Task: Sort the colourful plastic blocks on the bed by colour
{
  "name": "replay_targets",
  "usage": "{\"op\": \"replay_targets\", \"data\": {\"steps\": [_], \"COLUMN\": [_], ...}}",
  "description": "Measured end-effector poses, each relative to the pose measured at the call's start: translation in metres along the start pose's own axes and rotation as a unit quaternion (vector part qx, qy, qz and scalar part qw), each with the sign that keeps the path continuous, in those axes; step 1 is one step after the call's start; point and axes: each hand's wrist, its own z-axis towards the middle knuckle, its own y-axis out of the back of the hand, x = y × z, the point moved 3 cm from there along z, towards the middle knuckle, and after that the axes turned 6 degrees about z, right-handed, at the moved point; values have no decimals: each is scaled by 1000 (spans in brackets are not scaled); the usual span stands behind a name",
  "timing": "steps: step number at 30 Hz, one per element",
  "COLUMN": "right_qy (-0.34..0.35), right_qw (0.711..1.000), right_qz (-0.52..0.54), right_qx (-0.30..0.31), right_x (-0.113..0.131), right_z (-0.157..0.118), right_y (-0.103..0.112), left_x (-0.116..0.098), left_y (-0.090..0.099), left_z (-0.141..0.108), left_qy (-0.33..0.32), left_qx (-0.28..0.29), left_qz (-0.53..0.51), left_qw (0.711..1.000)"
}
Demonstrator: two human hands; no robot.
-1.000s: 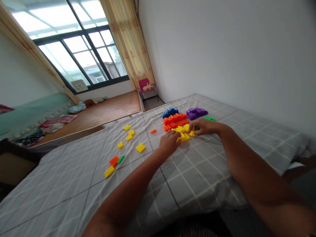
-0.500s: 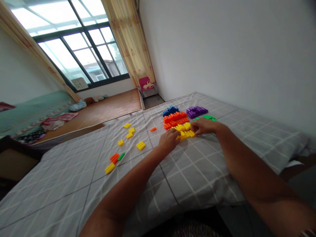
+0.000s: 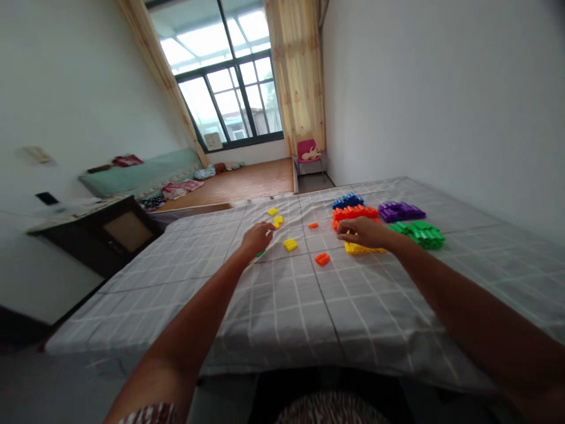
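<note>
My left hand (image 3: 258, 237) reaches over the bed, its fingers slightly apart beside small yellow plastic blocks (image 3: 278, 220). I make out nothing in its grasp. A green block (image 3: 261, 253) peeks out below it. My right hand (image 3: 364, 231) hovers over or touches the stacked yellow blocks (image 3: 362, 248), partly hiding them; thumb and fingers look apart. Just behind it are orange stacked blocks (image 3: 355, 212) and blue ones (image 3: 348, 200). An orange pair (image 3: 322, 259) lies between my hands, with another yellow group (image 3: 290, 244) and a single orange block (image 3: 313, 225) nearby.
Purple blocks (image 3: 401, 211) and green blocks (image 3: 419, 234) form piles right of the orange stack. Everything lies on a grey checked bedsheet (image 3: 282, 306). A white wall (image 3: 441, 106) borders the right side. Beyond are a pink chair (image 3: 308, 150) and a dark cabinet (image 3: 123, 232).
My left hand has left the yellow stack and moved left to the scattered blocks. My right hand stays near the stack. The orange pair now shows beside it, and my view has turned left.
</note>
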Motion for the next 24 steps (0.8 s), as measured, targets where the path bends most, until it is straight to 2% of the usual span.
{"op": "replay_targets", "data": {"steps": [2,4,6,8,11,14,19,21,24], "right_qy": [20,16,26,68,116,113,59,44,17], "right_qw": [999,998,997,995,987,984,995,996,997], "right_qz": [-25,-46,-45,-32,-31,-39,-22,-4,19], "right_qx": [29,43,52,68,108,130,82,74,74], "right_x": [18,34,49,66,84,90,89,90,90], "right_z": [27,55,81,102,121,125,107,95,78], "right_y": [-20,-43,-64,-84,-108,-120,-119,-116,-114], "left_x": [41,67,81,88,94,98,90,85,77], "left_y": [0,-4,-11,-18,-29,-40,-63,-70,-74], "left_z": [-11,-22,-26,-22,5,50,127,146,161], "left_qy": [55,83,88,80,64,36,-4,-26,-67], "left_qx": [24,39,45,50,58,66,87,92,91], "left_qz": [20,22,11,-1,-9,-12,-6,0,5], "left_qw": [998,996,995,996,996,997,996,995,994]}}
